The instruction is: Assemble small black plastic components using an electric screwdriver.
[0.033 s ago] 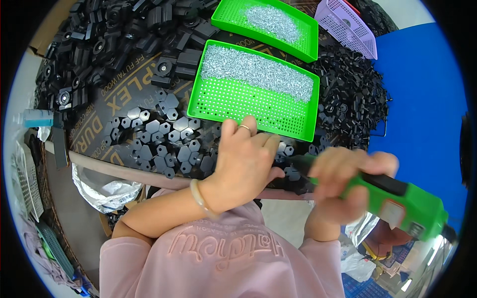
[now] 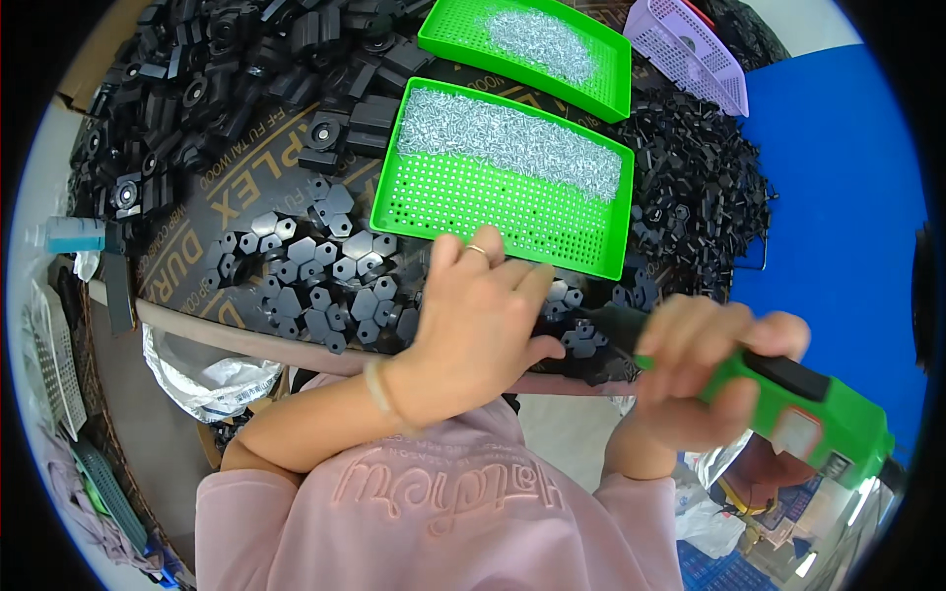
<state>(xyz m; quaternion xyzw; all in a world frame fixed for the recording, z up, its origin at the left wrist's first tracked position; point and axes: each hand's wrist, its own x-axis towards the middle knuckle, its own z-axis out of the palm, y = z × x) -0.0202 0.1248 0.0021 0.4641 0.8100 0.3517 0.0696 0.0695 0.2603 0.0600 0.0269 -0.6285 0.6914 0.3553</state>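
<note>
My right hand (image 2: 705, 369) is wrapped round a green electric screwdriver (image 2: 833, 428) with a black grip panel. The tool lies aslant, its black nose (image 2: 616, 325) pointing left toward my left hand. My left hand (image 2: 478, 330), back upward and fingers bent, is at the near edge of a green perforated tray (image 2: 463, 202). Its thumb points right, a little apart from the screwdriver's nose. Whatever lies under those fingers is hidden. Small silvery screws (image 2: 512, 138) fill the tray's far half. Black hexagonal-lobed pieces (image 2: 320, 310) lie on the table left of my left hand.
Behind stands a second green tray (image 2: 463, 39) of screws, with a lilac basket (image 2: 680, 49) beside it. Small black parts (image 2: 690, 177) are heaped at right, larger black blocks (image 2: 207, 89) at far left. A blue surface (image 2: 828, 197) lies to the right; a white bag (image 2: 202, 369) hangs below the table edge.
My right hand and the screwdriver have shifted slightly right, drawing the nose away from my left hand. My left hand has moved slightly left.
</note>
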